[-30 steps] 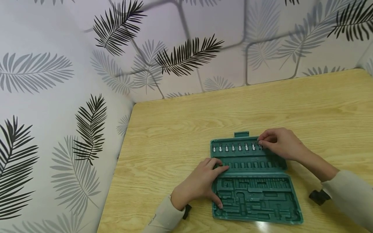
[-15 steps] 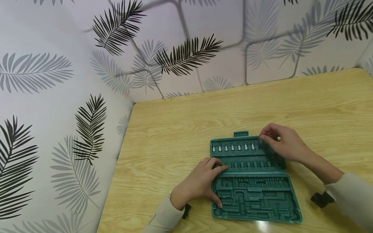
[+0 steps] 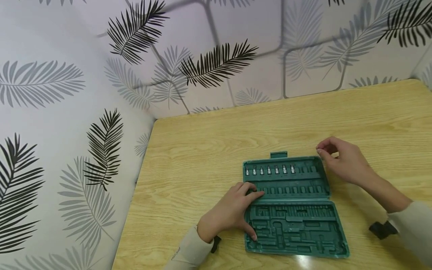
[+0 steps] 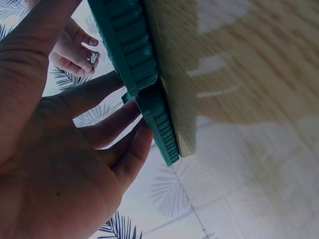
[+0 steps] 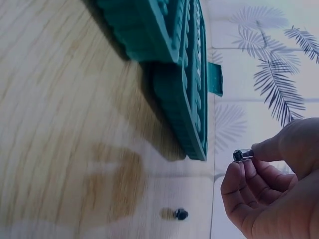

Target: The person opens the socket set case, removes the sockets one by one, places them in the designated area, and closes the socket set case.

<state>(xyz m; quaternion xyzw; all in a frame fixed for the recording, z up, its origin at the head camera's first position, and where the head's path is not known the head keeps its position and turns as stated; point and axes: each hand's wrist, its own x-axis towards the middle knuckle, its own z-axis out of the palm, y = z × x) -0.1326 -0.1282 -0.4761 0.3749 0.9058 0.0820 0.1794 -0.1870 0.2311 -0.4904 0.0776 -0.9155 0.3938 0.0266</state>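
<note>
A green plastic tool case lies unfolded on the table, with several silver bit sockets lined up in the slots of its far half. My right hand is raised just beyond the case's far right corner. Between thumb and fingertips it pinches one small metal bit socket, clearest in the right wrist view. My left hand rests on the case's left edge, fingers spread and lightly bent, with the thumb on the near half. In the left wrist view its fingertips touch the case's side wall.
Another small metal piece stands on the table to the right of the case; in the head view it cannot be made out. The wood-grain table meets a leaf-patterned wall at the back and left.
My right hand has taken the rightmost bit socket out of its slot in the far row and moved it up and right, past the case's corner. My left hand has stayed in place.
</note>
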